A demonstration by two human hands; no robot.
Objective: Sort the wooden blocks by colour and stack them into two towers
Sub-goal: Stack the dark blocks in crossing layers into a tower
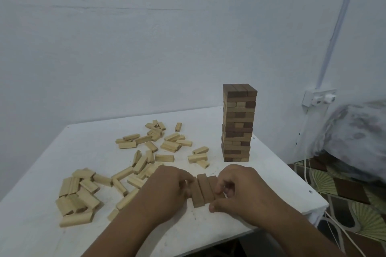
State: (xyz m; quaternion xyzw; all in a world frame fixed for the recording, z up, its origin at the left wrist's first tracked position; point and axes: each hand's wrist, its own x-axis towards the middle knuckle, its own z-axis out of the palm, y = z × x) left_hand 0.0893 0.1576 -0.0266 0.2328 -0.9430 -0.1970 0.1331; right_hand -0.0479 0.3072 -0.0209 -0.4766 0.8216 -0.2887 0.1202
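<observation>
Nearest us, our left hand (165, 190) and right hand (240, 190) close their grip from either side on a row of dark brown blocks (203, 190) lying flat side by side on the white desk (188, 233), fingers curled against the outer blocks. Just left of the grip and spreading beyond it lie the loose pale blocks (133, 165), scattered. Behind the grip, to its right, stands the tall brown tower (238, 123). Farther right, a wall socket (318, 97) and a patterned floor (355, 204).
</observation>
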